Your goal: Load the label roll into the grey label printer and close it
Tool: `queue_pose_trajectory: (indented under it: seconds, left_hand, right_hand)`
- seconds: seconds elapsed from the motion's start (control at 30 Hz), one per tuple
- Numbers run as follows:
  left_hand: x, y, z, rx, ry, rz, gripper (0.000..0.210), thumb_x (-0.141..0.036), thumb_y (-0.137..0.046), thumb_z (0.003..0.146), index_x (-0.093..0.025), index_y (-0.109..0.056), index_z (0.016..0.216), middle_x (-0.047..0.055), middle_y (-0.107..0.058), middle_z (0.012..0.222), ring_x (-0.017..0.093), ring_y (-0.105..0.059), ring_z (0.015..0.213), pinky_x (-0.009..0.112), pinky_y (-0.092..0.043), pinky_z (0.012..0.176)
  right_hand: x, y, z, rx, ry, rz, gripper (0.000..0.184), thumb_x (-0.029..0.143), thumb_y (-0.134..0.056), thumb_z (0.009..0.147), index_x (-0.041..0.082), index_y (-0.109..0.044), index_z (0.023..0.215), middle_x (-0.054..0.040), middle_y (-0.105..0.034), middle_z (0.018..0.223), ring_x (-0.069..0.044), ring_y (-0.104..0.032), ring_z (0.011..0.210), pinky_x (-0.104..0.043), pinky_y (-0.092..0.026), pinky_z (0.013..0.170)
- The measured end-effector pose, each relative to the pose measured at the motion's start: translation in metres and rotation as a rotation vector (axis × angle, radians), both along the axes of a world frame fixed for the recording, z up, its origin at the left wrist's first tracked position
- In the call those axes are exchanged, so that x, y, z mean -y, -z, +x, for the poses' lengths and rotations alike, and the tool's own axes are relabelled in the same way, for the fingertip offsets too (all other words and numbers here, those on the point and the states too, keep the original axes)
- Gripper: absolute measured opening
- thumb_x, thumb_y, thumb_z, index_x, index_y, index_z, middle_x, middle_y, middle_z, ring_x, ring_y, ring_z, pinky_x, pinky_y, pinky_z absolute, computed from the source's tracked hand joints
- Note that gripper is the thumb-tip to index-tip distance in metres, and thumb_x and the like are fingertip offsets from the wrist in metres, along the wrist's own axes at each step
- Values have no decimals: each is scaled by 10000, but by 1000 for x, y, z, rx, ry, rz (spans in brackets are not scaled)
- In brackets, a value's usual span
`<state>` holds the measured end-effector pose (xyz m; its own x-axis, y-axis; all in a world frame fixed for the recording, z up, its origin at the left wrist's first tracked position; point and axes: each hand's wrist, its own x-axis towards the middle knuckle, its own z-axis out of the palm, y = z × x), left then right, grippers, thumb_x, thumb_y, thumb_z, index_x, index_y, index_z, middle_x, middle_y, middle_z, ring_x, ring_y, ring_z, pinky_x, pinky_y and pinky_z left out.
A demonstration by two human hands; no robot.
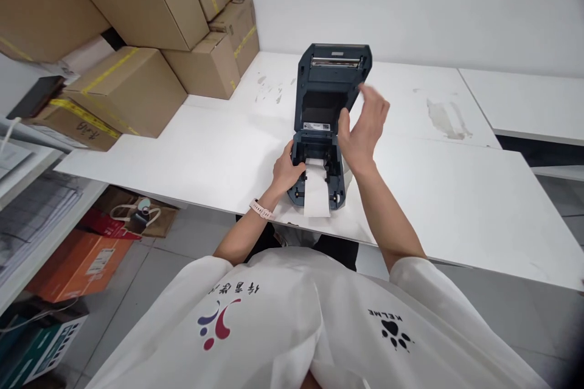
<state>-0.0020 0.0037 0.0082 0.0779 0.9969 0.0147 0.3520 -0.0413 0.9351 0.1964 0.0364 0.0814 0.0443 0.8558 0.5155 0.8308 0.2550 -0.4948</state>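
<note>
The left hand (286,171) clasps the left side of the printer (337,185) at the near edge of the table (219,152), the right hand (364,130) half open by the lid (326,80), contact unclear, the casing probably stiff, fairly heavy, best held by both sides.

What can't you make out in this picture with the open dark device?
All in the head view:
Right hand: fingertips blurred, so contact with the lid is unclear.
Left hand: some fingers hidden behind the hand itself.
Label inside the lid: print too small.
Upper-left cardboard box: cut off by the picture's edges.
</note>
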Motion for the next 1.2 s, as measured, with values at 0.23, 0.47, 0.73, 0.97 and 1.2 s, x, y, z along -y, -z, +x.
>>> queue_pose_trajectory:
  seconds: [0.23, 0.47, 0.73, 0.97, 1.2]
  left_hand:
    - [-2, 4, 1, -80, -43, 19, 940, -181, -623, 788, -268, -308, 1669, 112, -664, 1495, 368, -694, 1225, 508, -508, 1075]
    - [-3, 9, -1, -83, -29, 46, 977, -134, -566, 784, -277, -239, 1693, 108, -667, 1497, 351, -710, 1211, 547, -488, 1112]
    - [-2, 12, -2, -7, -19, 16, 901, -146, -567, 844, -294, -259, 1677, 92, -521, 1649, 348, -521, 1505, 563, -418, 1226]
    - [0, 8, -2, 14, -20, 5, 861, -127, -564, 844, -291, -312, 1651, 82, -508, 1661, 332, -465, 1552, 568, -366, 1273]
    - [4, 3, -2, 34, -26, -36, 863, -120, -561, 850, -292, -302, 1655, 94, -474, 1682, 330, -428, 1576, 555, -402, 1246]
  right_hand:
    - [9, 5, -38, 759, -394, -615, 403, 103, -462, 937, 56, -758, 1207, -252, -779, 1192, -386, -695, 1191, -514, -391, 1123]
    - [-12, -3, -33, 722, -693, -786, 578, 132, -624, 834, 240, -695, 1397, -105, -785, 1278, -329, -728, 1135, -396, -539, 889]
    - [45, -24, 94, -226, -797, -647, 472, 549, -831, 769, 298, -804, 1168, -63, -791, 1164, -317, -708, 1063, -492, -549, 1008]
    - [73, 49, 174, -387, -211, -652, 412, 557, -899, 683, 311, -779, 991, -82, -776, 1170, -338, -713, 1129, -607, -487, 1143]
    - [46, 61, 181, -494, -260, -638, 676, 482, -900, 678, 328, -690, 1302, -94, -665, 1478, -357, -550, 1458, -613, -390, 1258]
